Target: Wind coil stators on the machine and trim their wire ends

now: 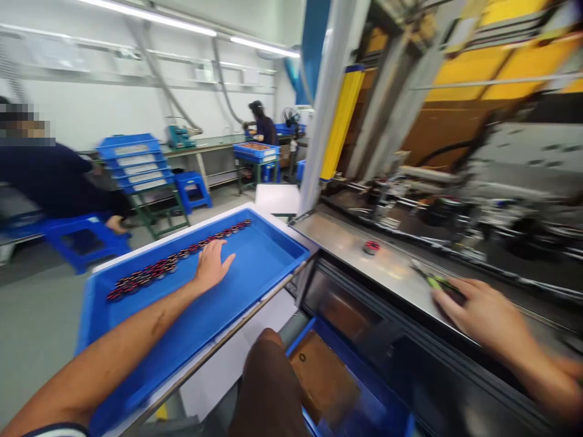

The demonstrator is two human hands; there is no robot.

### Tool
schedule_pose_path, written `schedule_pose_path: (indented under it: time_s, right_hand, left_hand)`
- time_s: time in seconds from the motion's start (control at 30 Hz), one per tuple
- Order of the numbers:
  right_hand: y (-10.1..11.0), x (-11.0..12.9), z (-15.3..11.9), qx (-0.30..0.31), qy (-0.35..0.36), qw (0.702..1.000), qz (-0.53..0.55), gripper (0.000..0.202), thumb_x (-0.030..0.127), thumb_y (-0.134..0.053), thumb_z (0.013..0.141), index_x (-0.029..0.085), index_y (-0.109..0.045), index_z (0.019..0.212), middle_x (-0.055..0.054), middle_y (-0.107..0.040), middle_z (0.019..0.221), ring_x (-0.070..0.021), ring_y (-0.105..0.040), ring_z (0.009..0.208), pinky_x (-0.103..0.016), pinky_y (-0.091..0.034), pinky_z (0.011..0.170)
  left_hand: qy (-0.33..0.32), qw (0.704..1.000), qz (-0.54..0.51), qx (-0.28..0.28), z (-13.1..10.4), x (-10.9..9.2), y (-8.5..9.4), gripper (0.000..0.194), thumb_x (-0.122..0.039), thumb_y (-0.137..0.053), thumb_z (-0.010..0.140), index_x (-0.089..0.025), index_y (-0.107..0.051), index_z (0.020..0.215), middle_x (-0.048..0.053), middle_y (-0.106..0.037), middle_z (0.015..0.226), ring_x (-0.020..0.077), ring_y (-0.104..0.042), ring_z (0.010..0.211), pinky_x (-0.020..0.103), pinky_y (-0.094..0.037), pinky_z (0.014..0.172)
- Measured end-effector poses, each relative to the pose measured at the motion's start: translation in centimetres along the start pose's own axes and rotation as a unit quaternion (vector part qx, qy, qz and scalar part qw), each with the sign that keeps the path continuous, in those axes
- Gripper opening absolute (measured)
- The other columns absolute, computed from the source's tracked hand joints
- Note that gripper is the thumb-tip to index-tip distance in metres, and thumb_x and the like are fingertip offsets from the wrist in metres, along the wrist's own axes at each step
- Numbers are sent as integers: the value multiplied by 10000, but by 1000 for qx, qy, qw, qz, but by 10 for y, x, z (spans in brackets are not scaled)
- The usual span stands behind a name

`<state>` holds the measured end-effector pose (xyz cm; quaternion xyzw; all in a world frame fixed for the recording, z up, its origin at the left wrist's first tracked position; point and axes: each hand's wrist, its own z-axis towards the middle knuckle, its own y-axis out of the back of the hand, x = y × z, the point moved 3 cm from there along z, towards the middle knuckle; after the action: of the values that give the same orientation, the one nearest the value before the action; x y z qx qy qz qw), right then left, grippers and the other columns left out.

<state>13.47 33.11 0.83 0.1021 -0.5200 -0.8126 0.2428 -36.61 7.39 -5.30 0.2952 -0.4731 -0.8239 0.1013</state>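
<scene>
My left hand point(212, 266) is over the blue tray point(268, 243), thumb spread away and fingertips at a row of small round red-and-black parts point(157, 270), which look like wound motor stators. The thumb and fingers are apart, and I see nothing held between them. On the right, my right hand point(485, 312) is closed around green-and-black-handled pliers point(435, 282), somewhat blurred, with the metal tip pointing left above a metal ledge point(339, 233). One similar round part point(371, 247) sits on that ledge, left of the pliers and apart from them.
A machine point(455, 212) with fixtures and a yellow strip point(344, 121) rises behind the ledge. Below, between tray and machine, is a blue bin point(364, 376) with cardboard inside. A person point(40, 164) sits at far left; another point(264, 124) works at the back bench.
</scene>
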Motion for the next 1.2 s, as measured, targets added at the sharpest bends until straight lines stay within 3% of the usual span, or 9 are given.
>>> schedule_pose_path:
  time_s: [0.13, 0.27, 0.33, 0.43, 0.63, 0.83, 0.93, 1.03, 1.2]
  right_hand:
    - [-4, -8, -5, 35, -12, 999, -14, 303, 341, -570, 887, 127, -733, 1027, -181, -717, 1104, -279, -655, 1017, -374, -491, 946]
    - [-3, -10, -9, 40, -22, 999, -5, 305, 361, -598, 931, 131, -676, 1117, -133, -684, 1165, -236, -628, 1090, -393, -483, 987]
    - [1, -9, -9, 36, -22, 999, 8, 315, 391, -603, 949, 150, -645, 1148, -100, -664, 1181, -227, -629, 1087, -441, -504, 971]
    - [9, -9, -10, 24, -24, 999, 27, 328, 381, -596, 963, 171, -607, 1214, -92, -629, 1233, -222, -635, 1069, -449, -542, 927]
    - [20, -13, -13, 16, -53, 997, 45, 333, 362, -597, 965, 179, -594, 1242, -93, -610, 1266, -226, -634, 1069, -433, -561, 902]
    - [17, -9, -14, 24, -43, 995, 90, 338, 364, -599, 964, 176, -591, 1245, -96, -613, 1262, -225, -633, 1073, -446, -553, 916]
    - [24, -9, -12, 8, -38, 990, 134, 323, 381, -599, 962, 171, -611, 1206, -87, -635, 1222, -221, -638, 1061, -454, -542, 928]
    - [38, -2, -18, -29, -37, 979, 199, 327, 380, -626, 936, 148, -639, 1166, -117, -642, 1226, -253, -608, 1141, -494, -484, 1007]
    - [64, 52, -94, -31, -12, 930, 367, 363, 407, -467, 986, 162, -649, 1183, -126, -700, 1105, -229, -650, 1023, -396, -529, 913]
  left_hand:
    - [-172, 971, -143, 83, 60, -133, -36, 327, -368, -630, 914, -169, -631, 1174, 114, -628, 1272, 285, -548, 1241, 526, -422, 1073]
    - [-231, 928, -236, 173, 91, -254, -85, 310, -352, -616, 936, -163, -624, 1181, 95, -643, 1221, 235, -640, 1070, 468, -542, 921]
    - [-230, 912, -270, 207, 98, -294, -104, 330, -347, -607, 943, -166, -603, 1219, 99, -638, 1225, 227, -650, 1039, 448, -561, 887]
    - [-232, 881, -314, 267, 99, -328, -120, 357, -337, -611, 941, -165, -582, 1252, 101, -634, 1228, 227, -656, 1026, 440, -572, 866]
    - [-231, 823, -380, 353, 93, -346, -128, 363, -331, -618, 938, -165, -579, 1258, 99, -636, 1221, 222, -660, 1010, 431, -580, 848]
    - [-209, 815, -444, 309, 65, -358, -109, 418, -294, -698, 875, -154, -572, 1248, 85, -668, 1129, 213, -674, 963, 442, -569, 882]
    - [-226, 799, -494, 258, 13, -355, -72, 663, -233, -797, 743, -172, -496, 1331, 85, -675, 1135, 210, -685, 993, 442, -537, 980]
    - [-236, 790, -529, 202, -60, -331, -31, 617, -238, -745, 791, -207, -482, 1348, 93, -664, 1208, 216, -654, 1118, 420, -504, 1045]
    - [-284, 763, -576, 73, -163, -277, 15, 575, -62, -737, 782, -232, -565, 1304, 86, -714, 1145, 208, -680, 1066, 348, -579, 944]
